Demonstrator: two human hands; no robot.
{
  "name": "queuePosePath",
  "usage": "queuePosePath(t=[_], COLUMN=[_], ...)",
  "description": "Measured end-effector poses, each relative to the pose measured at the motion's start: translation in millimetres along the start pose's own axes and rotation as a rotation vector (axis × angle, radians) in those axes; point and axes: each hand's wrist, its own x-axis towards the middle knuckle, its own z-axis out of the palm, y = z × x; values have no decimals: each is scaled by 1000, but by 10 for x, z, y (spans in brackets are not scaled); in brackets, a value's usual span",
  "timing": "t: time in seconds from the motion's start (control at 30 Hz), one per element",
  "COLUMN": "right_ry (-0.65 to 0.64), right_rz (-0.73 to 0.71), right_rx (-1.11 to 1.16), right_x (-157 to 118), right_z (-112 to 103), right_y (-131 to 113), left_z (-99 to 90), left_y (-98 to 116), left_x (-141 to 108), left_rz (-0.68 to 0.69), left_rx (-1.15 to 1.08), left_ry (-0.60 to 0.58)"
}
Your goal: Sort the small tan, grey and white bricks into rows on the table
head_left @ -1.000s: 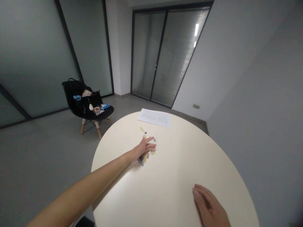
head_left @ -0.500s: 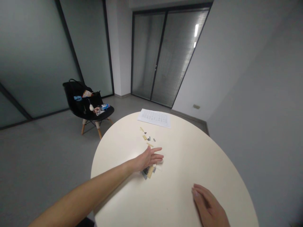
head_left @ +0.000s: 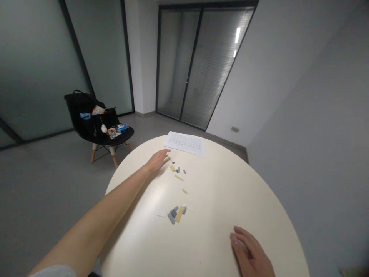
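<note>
My left hand [head_left: 158, 159] reaches over the far left part of the white table [head_left: 225, 184], its fingertips at a small tan piece [head_left: 168, 157]; whether they grip anything is too small to tell. Just right of it lie several small tan and grey pieces, among them a long tan strip [head_left: 179, 177]. A short tan piece [head_left: 185, 191] sits nearer. Closer still is a cluster of grey pieces [head_left: 172, 217] with a tan plate [head_left: 179, 214] and white bits. My right hand [head_left: 250, 252] rests at the near right, fingers curled, with nothing visible in them.
A printed sheet of paper [head_left: 185, 143] lies at the table's far edge, close beyond my left hand. Past the table on the left stands a black chair [head_left: 83, 127] with a bag and small items on it. Glass panels and walls surround the area.
My left hand has moved away from the near cluster to the far left pieces, uncovering the cluster and the short tan piece. My right hand has hardly moved. The view has shifted slightly.
</note>
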Motion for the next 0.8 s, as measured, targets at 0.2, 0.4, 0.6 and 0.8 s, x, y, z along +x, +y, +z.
queuePosePath(t=[0.2, 0.4, 0.6, 0.8], right_ry=[-11, -28, -18, -5], right_rz=[-13, -30, -32, -24], right_rx=[-53, -34, -24, -31], right_x=[21, 14, 21, 44], right_z=[26, 17, 18, 22], right_y=[2, -2, -6, -24], left_z=[161, 268, 490, 592], left_y=[-141, -206, -196, -183], left_x=[186, 392, 409, 323], left_rz=[-5, -50, -51, -50], left_rx=[-62, -130, -158, -133], left_ry=[-78, -128, -242, -302])
